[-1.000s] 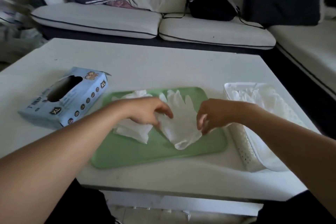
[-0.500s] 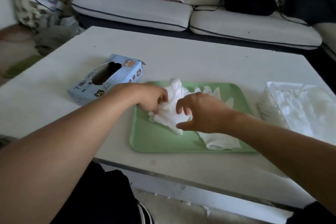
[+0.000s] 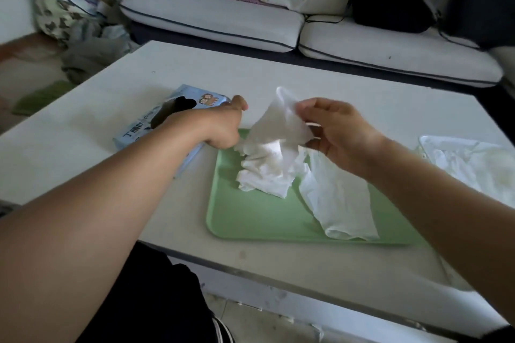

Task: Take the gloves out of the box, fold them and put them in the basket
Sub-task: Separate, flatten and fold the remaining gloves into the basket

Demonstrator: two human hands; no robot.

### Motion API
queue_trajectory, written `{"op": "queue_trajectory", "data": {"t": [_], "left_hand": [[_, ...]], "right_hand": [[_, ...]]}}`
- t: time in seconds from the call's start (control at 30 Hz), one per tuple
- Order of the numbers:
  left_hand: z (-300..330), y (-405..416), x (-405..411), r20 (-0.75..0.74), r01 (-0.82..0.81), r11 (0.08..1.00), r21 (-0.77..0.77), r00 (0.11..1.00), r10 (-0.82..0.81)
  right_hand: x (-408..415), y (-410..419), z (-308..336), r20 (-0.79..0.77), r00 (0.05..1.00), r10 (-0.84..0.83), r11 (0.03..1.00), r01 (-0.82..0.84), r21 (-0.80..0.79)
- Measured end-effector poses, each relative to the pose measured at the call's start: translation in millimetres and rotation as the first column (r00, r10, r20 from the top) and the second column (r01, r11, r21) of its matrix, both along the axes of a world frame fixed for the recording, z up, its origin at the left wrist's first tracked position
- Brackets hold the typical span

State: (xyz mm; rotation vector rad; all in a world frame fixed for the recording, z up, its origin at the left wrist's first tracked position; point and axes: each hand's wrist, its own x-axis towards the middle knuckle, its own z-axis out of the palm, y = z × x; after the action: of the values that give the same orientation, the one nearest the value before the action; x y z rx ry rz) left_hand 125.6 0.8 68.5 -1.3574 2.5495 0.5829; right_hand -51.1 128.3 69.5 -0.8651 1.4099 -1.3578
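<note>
Your right hand (image 3: 338, 133) pinches a thin, floppy glove (image 3: 281, 125) above the green tray (image 3: 250, 220); your left hand (image 3: 223, 128) grips its bunched end. It is light and slippery, so hold the edges

Blue glove box (image 3: 167, 131): pale characters along its side, the first resembling "丁", the rest too blurred to read.

The tray (image 3: 250, 220) lies on the table (image 3: 83, 147), with the glove box (image 3: 156, 131) just beside it on the left and the basket (image 3: 429, 142) to its right. Two gloves lie on the tray: a crumpled glove (image 3: 264, 175) left of a flat glove (image 3: 340, 203). A sofa (image 3: 223, 19) stands behind the table.
</note>
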Motion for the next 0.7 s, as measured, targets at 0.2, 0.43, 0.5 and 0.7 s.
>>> {"op": "queue_trajectory", "data": {"t": [0.2,0.43,0.5,0.7], "left_hand": [[21.2,25.5,-26.2,-0.871,-0.168,0.983,0.078,0.467,0.150],[32.0,77.3,-71.3,-0.896,0.359,0.921,0.154,0.444,-0.024],[28.8,82.2,-85.7,-0.900,0.286,0.947,0.144,0.437,0.005],[32.2,95.4,-101.3,-0.859,0.269,0.867,0.420,0.425,0.285]], "right_hand": [[-28.7,12.6,55.8,0.406,0.905,-0.125,0.965,0.206,-0.162],[-42.5,46.9,59.3,0.398,0.917,0.000,0.990,0.057,-0.132],[-51.0,57.0,53.5,0.287,0.957,0.042,0.994,-0.010,-0.112],[-95.4,83.3,47.3,-0.205,0.969,-0.135,0.991,0.130,-0.039]]}}
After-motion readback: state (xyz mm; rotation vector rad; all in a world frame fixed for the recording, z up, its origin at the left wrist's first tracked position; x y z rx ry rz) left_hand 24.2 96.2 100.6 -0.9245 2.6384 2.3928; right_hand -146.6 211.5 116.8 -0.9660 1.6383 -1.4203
